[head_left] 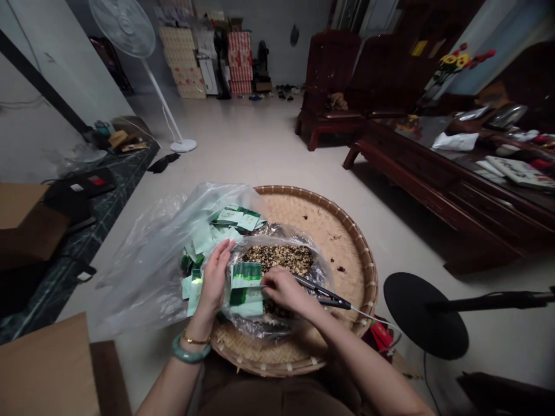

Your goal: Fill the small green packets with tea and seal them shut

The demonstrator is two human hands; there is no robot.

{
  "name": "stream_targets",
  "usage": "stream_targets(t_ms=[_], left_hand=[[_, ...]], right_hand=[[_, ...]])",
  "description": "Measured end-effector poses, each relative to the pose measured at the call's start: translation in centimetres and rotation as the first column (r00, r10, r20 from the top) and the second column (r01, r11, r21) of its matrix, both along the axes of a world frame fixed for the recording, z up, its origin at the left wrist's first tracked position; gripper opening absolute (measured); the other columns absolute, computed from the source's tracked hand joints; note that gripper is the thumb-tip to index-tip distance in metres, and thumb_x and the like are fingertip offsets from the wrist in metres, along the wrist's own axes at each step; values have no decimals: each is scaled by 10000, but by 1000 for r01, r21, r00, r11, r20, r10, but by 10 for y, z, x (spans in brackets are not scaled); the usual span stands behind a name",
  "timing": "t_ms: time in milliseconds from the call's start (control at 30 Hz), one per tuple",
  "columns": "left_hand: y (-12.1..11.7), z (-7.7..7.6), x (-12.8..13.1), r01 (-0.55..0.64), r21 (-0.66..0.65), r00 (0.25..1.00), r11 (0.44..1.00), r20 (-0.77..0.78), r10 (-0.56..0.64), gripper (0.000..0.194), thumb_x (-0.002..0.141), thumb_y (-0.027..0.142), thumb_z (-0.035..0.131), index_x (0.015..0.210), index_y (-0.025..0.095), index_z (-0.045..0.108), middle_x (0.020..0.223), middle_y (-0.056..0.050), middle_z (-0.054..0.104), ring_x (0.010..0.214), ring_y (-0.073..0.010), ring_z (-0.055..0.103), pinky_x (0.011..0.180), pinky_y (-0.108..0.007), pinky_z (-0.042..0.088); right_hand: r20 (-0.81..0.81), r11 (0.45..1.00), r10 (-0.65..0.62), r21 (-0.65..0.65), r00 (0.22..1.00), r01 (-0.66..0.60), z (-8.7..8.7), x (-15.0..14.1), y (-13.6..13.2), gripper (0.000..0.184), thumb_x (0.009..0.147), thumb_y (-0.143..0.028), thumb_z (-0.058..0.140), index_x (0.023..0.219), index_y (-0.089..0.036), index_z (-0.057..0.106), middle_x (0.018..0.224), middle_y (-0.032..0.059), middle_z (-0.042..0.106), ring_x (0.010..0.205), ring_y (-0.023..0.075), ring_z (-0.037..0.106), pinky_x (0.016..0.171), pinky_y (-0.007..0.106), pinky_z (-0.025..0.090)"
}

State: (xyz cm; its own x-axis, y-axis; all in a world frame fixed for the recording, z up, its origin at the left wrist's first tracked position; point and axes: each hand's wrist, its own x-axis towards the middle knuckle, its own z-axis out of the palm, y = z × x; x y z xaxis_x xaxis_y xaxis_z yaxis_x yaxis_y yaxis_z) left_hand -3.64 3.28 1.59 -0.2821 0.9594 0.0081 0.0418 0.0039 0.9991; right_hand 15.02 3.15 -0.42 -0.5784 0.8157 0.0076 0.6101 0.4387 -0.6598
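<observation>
My left hand (217, 274) is open, its fingers stretched upward along the edge of a clear plastic bag. Beside it, small green packets (247, 274) lie in front of me. My right hand (284, 289) is closed, its fingertips pinching the right edge of one of these packets. Behind them a dark and pale chopped dry mixture (277, 257) fills a clear bag. A black hair straightener (332, 297) with a pale cord lies by my right wrist, partly hidden. More green packets (229, 216) are heaped in a large clear plastic bag (151, 277) on the left.
Everything rests on a round woven bamboo tray (368, 254) with dark scraps on it. A cardboard box (47, 364) stands at lower left, and a round black stand base (427, 315) at right. Farther off are a white fan (184, 144) and a dark wooden table (416, 179).
</observation>
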Motion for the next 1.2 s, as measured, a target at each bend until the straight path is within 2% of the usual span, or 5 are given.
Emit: stream_targets(t_ms=[233, 400, 733, 967, 1200], left_hand=[[-16, 10, 9, 503, -92, 649, 860, -616, -445, 234, 805, 263, 587, 981, 238, 739, 965, -54, 757, 884, -240, 697, 874, -378, 509], [-20, 5, 26, 333, -108, 822, 937, -453, -344, 273, 808, 325, 561, 953, 198, 755, 933, -44, 763, 833, -247, 703, 789, -338, 540], [-29, -5, 49, 373, -262, 925, 890, 27, -380, 455, 740, 522, 615, 878, 102, 722, 664, -47, 727, 656, -224, 666, 625, -287, 507], [-30, -9, 51, 403, -284, 915, 870, 143, -377, 459, 719, 546, 631, 860, 116, 710, 620, -37, 703, 628, -231, 659, 594, -304, 511], [-26, 1, 42, 369, -204, 899, 907, -171, -404, 277, 718, 409, 648, 647, 149, 709, 684, -34, 718, 728, -225, 653, 697, -313, 529]], right_hand=[[-288, 978, -100, 150, 952, 148, 21, 22, 3, 181, 831, -119, 579, 967, -204, 662, 937, 60, 606, 924, 198, 549, 814, 334, 452], [-485, 889, -277, 198, 830, 412, 14, 18, 0, 441, 831, -179, 602, 1264, -209, 531, 1141, 112, 582, 1058, 222, 557, 914, 378, 470], [-466, 709, -219, 527, 857, 468, -9, 17, -10, 412, 909, -144, 493, 1317, -192, 519, 1134, 125, 669, 1048, 216, 618, 897, 384, 512], [-410, 769, -263, 458, 873, 446, -11, 21, -14, 303, 918, -191, 474, 1180, -220, 624, 1198, 141, 622, 1111, 245, 572, 908, 439, 485], [-451, 840, -244, 344, 859, 419, 14, 29, -10, 129, 858, -245, 581, 762, -210, 660, 721, 62, 643, 758, 208, 550, 687, 363, 479]])
